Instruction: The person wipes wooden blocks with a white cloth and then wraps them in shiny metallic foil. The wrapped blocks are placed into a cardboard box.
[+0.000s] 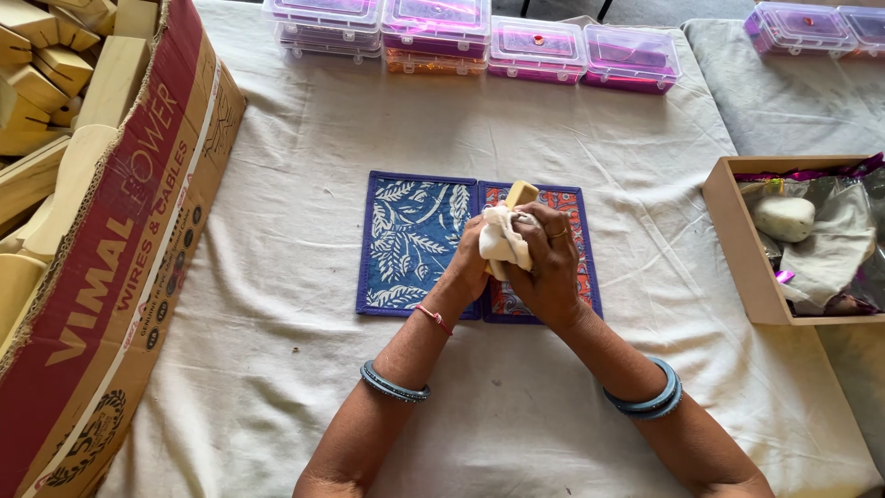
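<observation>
Under our fingers (539, 242) lie 2 mats side by side on the table cloth (304, 148). Left of them sits a carton (120, 249) holding wooden blocks (55, 83); right, a wooden tray (737, 249). Beyond our fingertips runs a row of plastic boxes (535, 46).

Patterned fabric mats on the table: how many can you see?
2. The blue leaf-print fabric mat lies flat at table centre; the orange-patterned blue-bordered fabric mat touches its right edge, partly covered by both hands. Others could be hidden beneath.
</observation>
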